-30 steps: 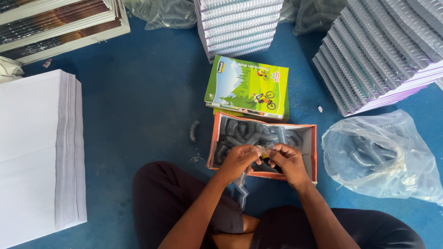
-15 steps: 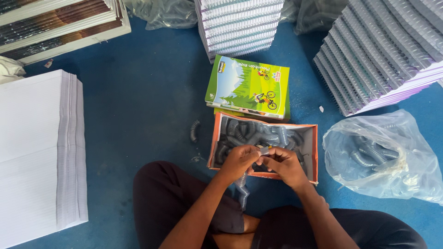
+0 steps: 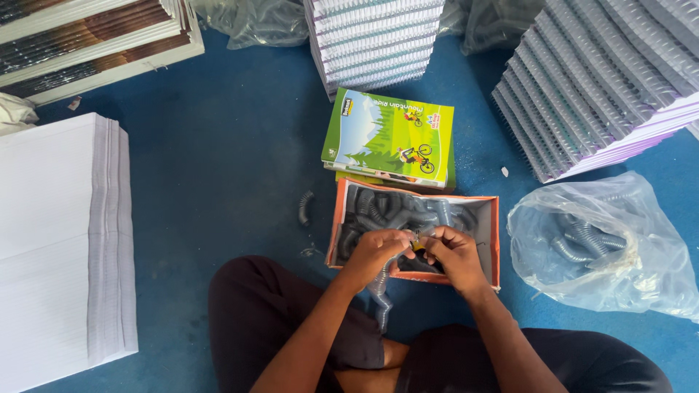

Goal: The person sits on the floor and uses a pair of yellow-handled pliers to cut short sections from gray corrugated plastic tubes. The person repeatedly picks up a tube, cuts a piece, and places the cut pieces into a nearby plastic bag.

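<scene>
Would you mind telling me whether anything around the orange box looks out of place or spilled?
One grey spiral coil lies alone on the blue floor, left of the orange box that holds the others. More coils sit in the clear plastic bag on the right. Otherwise, nothing stands out.

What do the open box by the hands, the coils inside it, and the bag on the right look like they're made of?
The box looks like thin cardboard: orange outside, pale matte inner wall, creased edges. The coils seem to be dark grey ribbed springs, plastic or coated wire; the look leaves it open. The bag is clear thin plastic film, crinkled and glossy, with more coils showing through. Both hands, left hand and right hand, pinch one coil.
</scene>
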